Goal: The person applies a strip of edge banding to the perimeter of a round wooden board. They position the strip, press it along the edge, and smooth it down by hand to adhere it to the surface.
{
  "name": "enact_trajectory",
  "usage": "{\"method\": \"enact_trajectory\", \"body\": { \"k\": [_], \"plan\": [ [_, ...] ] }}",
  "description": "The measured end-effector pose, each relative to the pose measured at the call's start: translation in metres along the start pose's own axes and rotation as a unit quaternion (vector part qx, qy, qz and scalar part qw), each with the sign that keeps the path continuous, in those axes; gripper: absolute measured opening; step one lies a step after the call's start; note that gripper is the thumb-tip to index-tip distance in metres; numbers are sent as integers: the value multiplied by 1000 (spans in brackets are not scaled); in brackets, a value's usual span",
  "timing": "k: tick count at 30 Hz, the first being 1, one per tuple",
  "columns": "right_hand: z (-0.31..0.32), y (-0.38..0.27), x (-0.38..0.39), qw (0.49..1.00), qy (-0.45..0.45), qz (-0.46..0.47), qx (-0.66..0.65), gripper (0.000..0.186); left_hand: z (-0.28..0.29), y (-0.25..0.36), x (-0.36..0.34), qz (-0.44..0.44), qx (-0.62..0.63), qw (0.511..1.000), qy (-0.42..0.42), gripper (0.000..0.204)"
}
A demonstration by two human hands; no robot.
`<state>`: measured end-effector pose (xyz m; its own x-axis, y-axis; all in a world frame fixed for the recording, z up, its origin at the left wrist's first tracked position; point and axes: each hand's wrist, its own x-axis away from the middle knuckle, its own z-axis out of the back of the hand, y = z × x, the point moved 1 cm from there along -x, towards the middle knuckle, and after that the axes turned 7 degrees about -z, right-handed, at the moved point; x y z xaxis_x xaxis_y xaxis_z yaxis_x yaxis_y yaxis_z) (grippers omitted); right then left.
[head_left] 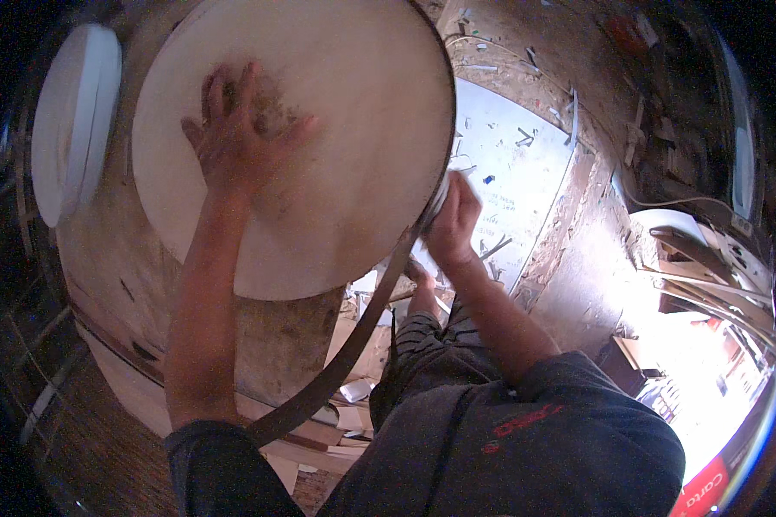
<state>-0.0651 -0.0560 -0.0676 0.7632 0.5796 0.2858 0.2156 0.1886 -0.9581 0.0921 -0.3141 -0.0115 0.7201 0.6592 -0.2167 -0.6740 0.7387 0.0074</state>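
Observation:
A large round pale wooden panel [353,112] lies in front of me, with a dark smudge near its middle. My left hand [241,142] rests flat on its face, fingers spread. At the panel's right edge, my right hand [453,220] is closed and slightly blurred. Something whitish shows at its fingers, but I cannot make out what it is. A dark edging strip [353,345] runs along the rim near this hand. Its loose length curves down toward my left forearm.
A white round-edged panel [73,129] stands at the far left. Beyond my right hand, a white sheet [526,164] lies on the littered floor, with strip offcuts on it. Wood offcuts [716,267] are piled at the right. A bare foot [422,297] shows below the panel.

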Motion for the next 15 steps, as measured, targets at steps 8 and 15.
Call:
{"method": "enact_trajectory", "body": {
  "k": [8,15],
  "plan": [
    [-5,-25,-84,987,18,49,150,31,-6,-13,6,-20,-22,999,-39,112],
    [-35,-62,-216,971,-114,90,192,36,-10,-18,1,-38,-11,998,-37,112]
  ]
}}
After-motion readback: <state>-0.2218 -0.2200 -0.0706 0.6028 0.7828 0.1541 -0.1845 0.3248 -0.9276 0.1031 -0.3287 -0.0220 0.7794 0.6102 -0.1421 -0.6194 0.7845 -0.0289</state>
